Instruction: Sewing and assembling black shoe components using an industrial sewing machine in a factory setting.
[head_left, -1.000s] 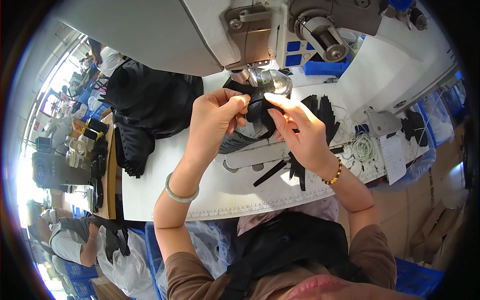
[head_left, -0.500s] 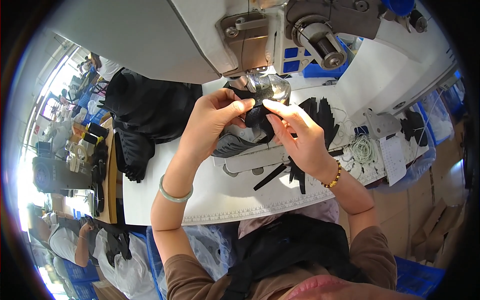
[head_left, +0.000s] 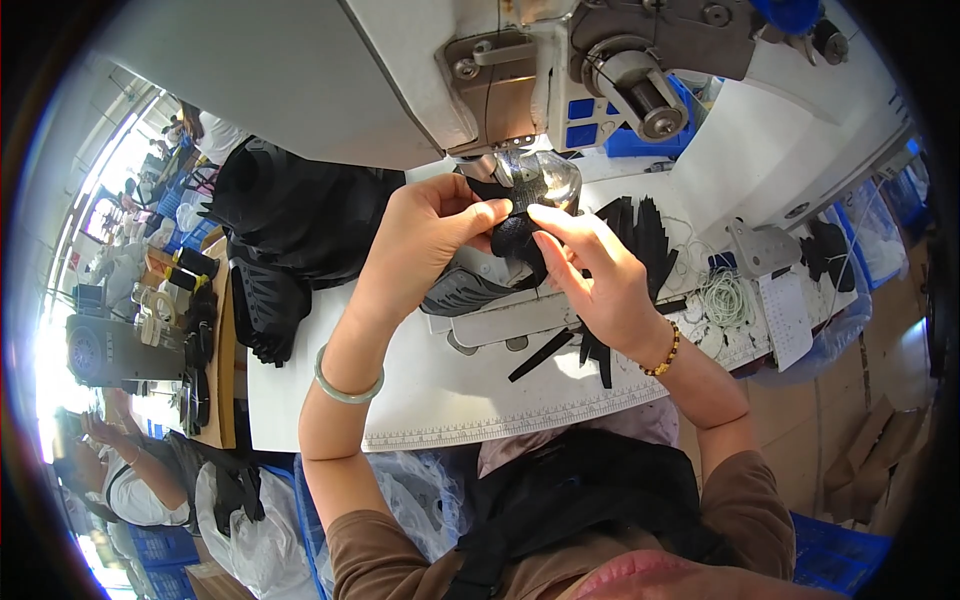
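Note:
A black shoe upper [head_left: 465, 292] with grey streaks is bunched at the foot [head_left: 503, 167] of a sewing machine [head_left: 495, 95]. My left hand [head_left: 425, 235] pinches its edge between thumb and fingers, just in front of the foot. Close beside it, my right hand [head_left: 595, 255] presses thumb and forefinger on the same black piece. Both fingertips nearly meet below the needle area; the needle itself is too small to make out. Shiny metal shows right behind the fabric. Part of the upper hides behind my fingers.
Black shoe uppers [head_left: 300, 215] are piled left on the white table [head_left: 420, 400]. Black strips [head_left: 645, 240] lie right of my hands, a loose one [head_left: 542, 355] nearer. Farther right are pale tangled thread [head_left: 725, 300] and a paper sheet [head_left: 786, 320]. A co-worker [head_left: 140, 490] is at far left.
My hands keep their grip on the shoe upper and have hardly shifted. At far left the co-worker's body and arms have moved, one hand now higher.

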